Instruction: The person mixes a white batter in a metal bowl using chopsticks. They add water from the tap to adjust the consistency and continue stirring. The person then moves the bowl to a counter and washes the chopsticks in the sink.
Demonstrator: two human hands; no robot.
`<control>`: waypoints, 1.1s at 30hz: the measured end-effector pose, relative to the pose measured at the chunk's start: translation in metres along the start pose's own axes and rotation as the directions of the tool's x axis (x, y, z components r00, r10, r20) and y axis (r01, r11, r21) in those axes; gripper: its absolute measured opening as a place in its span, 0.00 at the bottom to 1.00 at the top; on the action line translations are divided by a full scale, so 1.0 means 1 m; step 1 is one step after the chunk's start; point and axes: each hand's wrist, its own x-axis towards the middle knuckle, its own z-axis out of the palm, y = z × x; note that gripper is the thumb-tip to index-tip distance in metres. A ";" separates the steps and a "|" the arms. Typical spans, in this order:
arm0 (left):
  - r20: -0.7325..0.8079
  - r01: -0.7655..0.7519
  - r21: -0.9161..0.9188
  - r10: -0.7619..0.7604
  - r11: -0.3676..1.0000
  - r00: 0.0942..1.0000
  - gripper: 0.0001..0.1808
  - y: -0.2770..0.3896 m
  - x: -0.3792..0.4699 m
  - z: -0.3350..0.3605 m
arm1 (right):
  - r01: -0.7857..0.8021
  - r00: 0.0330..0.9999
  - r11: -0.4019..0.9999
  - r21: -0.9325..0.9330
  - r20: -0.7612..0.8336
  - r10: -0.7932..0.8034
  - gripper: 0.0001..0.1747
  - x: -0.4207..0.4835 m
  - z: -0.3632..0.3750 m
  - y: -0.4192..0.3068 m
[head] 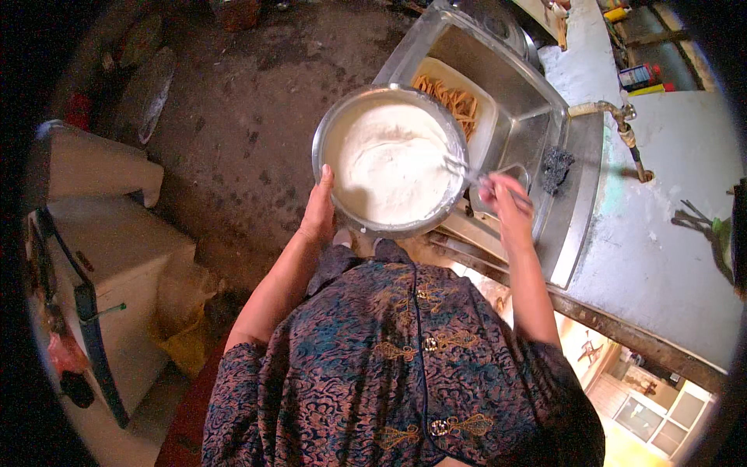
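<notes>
A round metal bowl point(320, 137) is held in front of me, with white flour-like contents point(391, 175) inside. My left hand point(319, 207) grips the bowl at its lower left, the thumb over the rim and the fingers hidden beneath. In my right hand point(510, 201) is the handle of a metal utensil point(467, 170), perhaps a fork, blurred. Its far end reaches over the right rim to the white contents. A little white residue clings to the inner wall near it.
On the right, a stainless steel sink point(534, 131) holds a pale tub point(487, 119) with brown strips. A dark scouring pad point(557, 169) lies on its ledge, beside a wall-mounted faucet point(621, 119). White box-like furniture point(117, 233) and a yellow bag point(187, 338) stand left.
</notes>
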 end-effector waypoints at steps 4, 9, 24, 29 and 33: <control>0.029 0.077 -0.061 -0.075 0.995 0.997 0.40 -0.002 0.003 0.001 | -0.036 0.978 0.999 -0.009 0.204 0.037 0.13 -0.034 0.033 0.003; 0.049 0.073 -0.046 -0.071 0.996 0.996 0.41 -0.001 0.001 -0.003 | 0.082 0.986 0.995 -0.052 0.151 -0.073 0.12 0.034 0.046 -0.008; 0.066 0.098 -0.072 -0.093 0.993 0.993 0.42 -0.004 0.006 -0.007 | 0.063 0.971 0.976 -0.211 0.239 -0.010 0.12 0.059 0.008 -0.048; 0.046 0.052 -0.043 -0.050 0.998 0.998 0.43 -0.013 0.013 -0.011 | -0.093 0.927 0.984 -0.150 0.349 0.140 0.13 -0.012 0.003 -0.039; 0.009 0.166 -0.098 -0.166 0.981 0.986 0.42 0.004 0.000 0.004 | -0.053 0.895 0.990 -0.130 0.434 0.105 0.14 0.010 0.057 -0.021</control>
